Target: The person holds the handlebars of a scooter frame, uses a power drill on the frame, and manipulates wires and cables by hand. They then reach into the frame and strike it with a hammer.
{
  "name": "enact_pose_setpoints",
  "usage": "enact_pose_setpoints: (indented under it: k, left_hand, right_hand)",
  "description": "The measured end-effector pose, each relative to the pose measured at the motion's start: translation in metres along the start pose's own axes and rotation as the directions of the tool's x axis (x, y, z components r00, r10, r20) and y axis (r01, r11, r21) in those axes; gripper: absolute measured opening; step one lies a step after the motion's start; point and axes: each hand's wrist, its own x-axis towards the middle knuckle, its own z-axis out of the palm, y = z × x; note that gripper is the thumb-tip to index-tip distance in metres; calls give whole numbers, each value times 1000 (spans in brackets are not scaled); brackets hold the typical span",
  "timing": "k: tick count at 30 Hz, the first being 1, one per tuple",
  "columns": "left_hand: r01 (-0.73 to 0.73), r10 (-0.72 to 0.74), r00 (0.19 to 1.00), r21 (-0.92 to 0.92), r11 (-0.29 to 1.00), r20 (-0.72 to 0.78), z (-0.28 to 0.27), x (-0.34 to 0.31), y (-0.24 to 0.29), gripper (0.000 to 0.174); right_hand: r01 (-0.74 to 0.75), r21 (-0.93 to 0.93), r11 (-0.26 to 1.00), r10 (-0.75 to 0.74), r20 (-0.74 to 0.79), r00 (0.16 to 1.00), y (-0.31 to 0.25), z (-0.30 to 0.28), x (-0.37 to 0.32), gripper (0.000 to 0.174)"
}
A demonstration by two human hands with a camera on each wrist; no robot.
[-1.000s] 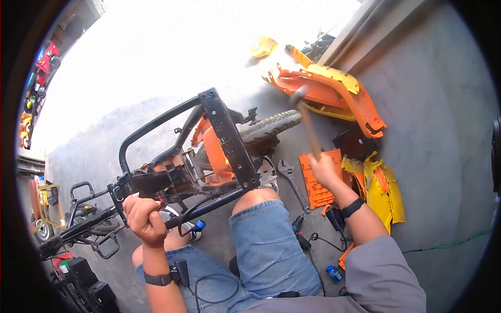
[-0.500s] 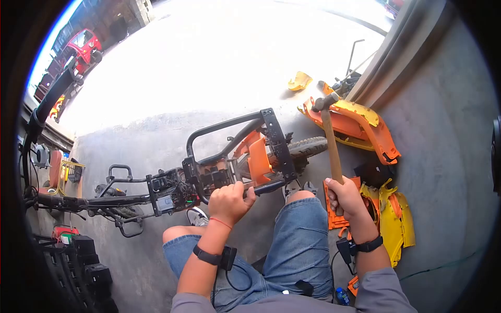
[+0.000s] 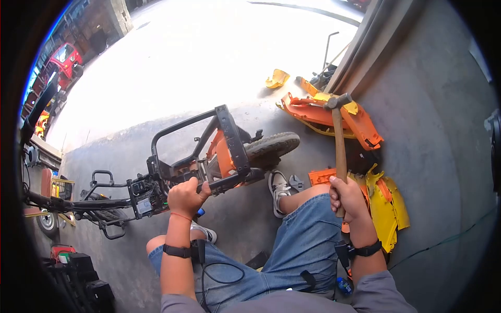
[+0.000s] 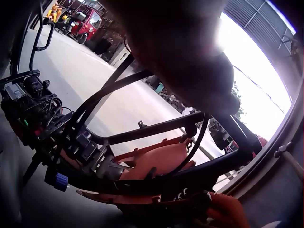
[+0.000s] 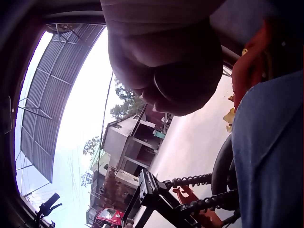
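The right hand grips the lower wooden handle of a hammer, held upright with its metal head at the top. The left hand is curled with its thumb up, beside the lower tube of a black vehicle frame. In the left wrist view, that hand is dark and blurred above the frame tubes; no held object can be made out. The right wrist view shows the curled right hand from below, its hammer out of sight.
An orange panel and yellow panels lie on the floor to the right. A tyre adjoins the frame. A wrench lies near the right shoe. Black crates stand lower left.
The hammer has gone from a blurred, left-leaning swing to upright, further right. The left hand moved right along the frame, then appears further left as the head view shifted.
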Motion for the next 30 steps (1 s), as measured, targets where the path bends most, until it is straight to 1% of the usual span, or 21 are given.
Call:
enact_pose_setpoints:
  k: [1,2,4,6,8,10,11,12,14,16,17,18,20,21,22,24,25,26,28,29,30]
  left_hand:
    - [12,-12,1000,22,1000,-16,1,-3,1,47]
    - [20,-19,999,36,999,-41,2,-7,2,44]
    - [56,-55,997,21,998,-48,2,-14,1,39]
    - [67,-67,997,14,998,-42,3,-21,3,37]
    - [99,-98,994,20,995,-52,4,-29,1,36]
    - [87,-85,993,32,996,-77,10,-37,-6,35]
    - [124,-123,991,17,992,-48,7,-41,-6,35]
    - [140,-139,988,9,990,-67,5,-44,-4,33]
    - [150,-145,983,39,988,-109,18,-55,-15,30]
    - [172,-164,977,51,984,-134,23,-65,-24,28]
    - [221,-214,971,61,973,-109,26,-65,-26,27]
    - [227,-218,968,62,972,-126,30,-68,-29,27]
    - [276,-257,954,123,953,-151,36,-76,-31,28]
    - [388,-379,922,188,902,-83,37,-81,-30,26]
    - [394,-383,919,195,898,-91,43,-84,-30,26]
    - [356,-303,912,170,919,-275,54,-96,-26,23]
    - [411,-370,904,199,890,-214,52,-102,-22,20]
    - [414,-371,903,203,887,-219,46,-99,-7,20]
    - [444,-329,852,230,866,-406,29,-85,32,32]
    - [405,-331,867,139,904,-373,28,-82,39,38]
    - [367,-332,880,42,929,-339,31,-80,45,44]
  right_hand:
    - [-16,13,1000,16,21,1000,0,-6,-1,20]
    - [-10,65,998,5,81,997,5,-15,3,20]
    - [-33,58,998,28,91,995,6,-20,7,21]
    - [-46,60,997,36,155,987,13,-33,18,23]
    - [-37,39,999,29,204,978,13,-37,21,23]
    - [-45,-34,998,52,233,971,12,-46,23,22]
    - [-57,-65,996,71,238,969,13,-47,21,22]
    - [-46,-64,997,60,237,970,18,-50,21,22]
    - [-39,-99,994,71,337,939,35,-54,35,23]
    - [-69,-113,991,104,340,935,53,-54,50,24]
    - [-66,-137,988,112,359,927,59,-57,62,24]
    - [-50,-140,989,99,367,925,67,-58,73,24]
    - [-115,-205,972,192,406,894,85,-59,93,24]
    - [-86,-198,976,158,382,911,101,-53,104,25]
    - [-82,-198,977,155,392,907,115,-48,112,25]
    - [-155,-186,970,223,441,870,148,-43,125,26]
    - [-137,-305,942,258,401,879,184,-39,142,25]
    - [-133,-305,943,256,407,877,180,-36,137,25]
    - [-91,-406,909,253,366,896,163,-33,119,22]
    - [-103,-381,919,281,448,849,160,-39,130,22]
    - [-48,-362,931,222,456,862,155,-43,127,26]
